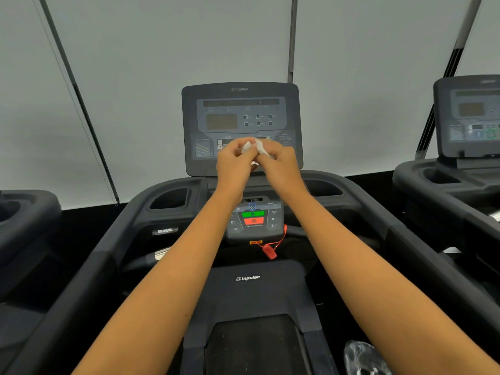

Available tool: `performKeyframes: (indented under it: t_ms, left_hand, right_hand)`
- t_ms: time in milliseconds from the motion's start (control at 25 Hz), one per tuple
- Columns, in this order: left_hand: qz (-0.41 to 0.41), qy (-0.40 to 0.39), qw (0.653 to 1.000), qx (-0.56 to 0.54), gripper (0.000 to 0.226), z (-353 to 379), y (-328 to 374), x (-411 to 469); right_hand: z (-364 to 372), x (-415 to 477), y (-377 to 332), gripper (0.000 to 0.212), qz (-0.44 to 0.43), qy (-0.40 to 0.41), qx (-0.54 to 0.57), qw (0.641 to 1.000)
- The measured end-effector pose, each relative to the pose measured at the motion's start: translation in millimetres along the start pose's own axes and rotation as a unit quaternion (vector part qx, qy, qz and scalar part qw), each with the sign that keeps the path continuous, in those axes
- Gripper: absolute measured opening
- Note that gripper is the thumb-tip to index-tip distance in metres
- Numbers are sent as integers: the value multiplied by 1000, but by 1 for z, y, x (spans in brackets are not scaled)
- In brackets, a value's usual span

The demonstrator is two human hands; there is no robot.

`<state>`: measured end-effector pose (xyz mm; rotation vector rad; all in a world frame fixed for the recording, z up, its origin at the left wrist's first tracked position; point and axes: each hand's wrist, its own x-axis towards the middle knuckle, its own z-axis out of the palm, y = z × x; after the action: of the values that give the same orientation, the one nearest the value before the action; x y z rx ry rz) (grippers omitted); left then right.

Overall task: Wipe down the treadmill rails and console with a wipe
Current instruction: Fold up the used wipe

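With both arms raised in front of the treadmill's far console (239,109), the left hand (234,165) and right hand (280,165) pinch a small crumpled white wipe (254,146) between their fingertips, seemingly readying it for wiping, well above the side rails (81,280).

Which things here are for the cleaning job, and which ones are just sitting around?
For the job: wipe, pinched by the left hand and right hand; console; left rail; right rail.

Just sitting around: red safety clip; clear plastic wrap; next treadmill.
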<state>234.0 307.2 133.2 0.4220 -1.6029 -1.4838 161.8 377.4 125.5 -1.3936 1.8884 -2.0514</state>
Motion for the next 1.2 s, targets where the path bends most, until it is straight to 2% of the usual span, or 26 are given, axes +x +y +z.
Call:
performKeyframes:
  t_ms: [120, 280, 360, 440, 520, 600, 720, 840, 1040, 1200]
  left_hand:
    - [-4, 35, 999, 15, 13, -2, -7, -1]
    - [-5, 10, 1000, -15, 12, -10, -32, -8]
    - [-5, -7, 1000, 16, 12, -12, -52, -13]
    - [-11, -10, 997, 76, 10, -10, -73, -18]
    - [-16, -23, 992, 123, 11, -6, -86, -23]
    - [-15, -69, 984, 166, 14, -2, -98, -28]
    - [-14, -134, 967, 215, 16, 1, -117, -41]
    - [-48, -192, 950, 242, 16, 10, -154, -59]
    - [-78, -237, 919, 305, 16, 27, -218, -88]
    - [-110, -303, 885, 335, 21, 48, -278, -107]
  right_hand:
    - [1, -7, 6, 31, 95, -28, 186, 978]
    - [-3, -15, 27, 45, 132, -30, 192, 972]
    - [-2, -21, 39, 35, 147, -13, 136, 980]
    - [0, -29, 55, 18, 155, 48, 13, 987]
    - [2, -41, 74, 9, 184, 98, -79, 975]
    - [2, -56, 95, 7, 229, 120, -128, 957]
    - [-4, -81, 122, 7, 272, 159, -144, 938]
    - [-12, -108, 147, 9, 305, 198, -146, 920]
    - [-33, -150, 195, 14, 351, 232, -178, 890]
    - [-55, -186, 247, 12, 404, 253, -197, 857]
